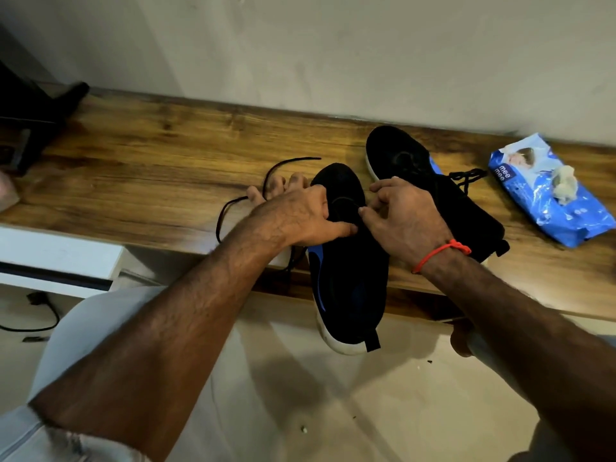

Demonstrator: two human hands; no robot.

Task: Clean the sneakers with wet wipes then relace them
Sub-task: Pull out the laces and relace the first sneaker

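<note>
A black sneaker with blue trim and a white sole lies on the wooden shelf, its heel hanging over the front edge. My left hand lies over its left side with a loop of the black lace running through the fingers, thumb pressed on the tongue. My right hand pinches at the eyelets on the right side. The second black sneaker, laced, lies behind it. A blue pack of wet wipes with a used wipe on it sits at the right.
A plain wall rises just behind the shelf. Dark objects stand at the shelf's far left. A white unit sits below the left end, with a black cable on the pale floor. My knees are under the arms.
</note>
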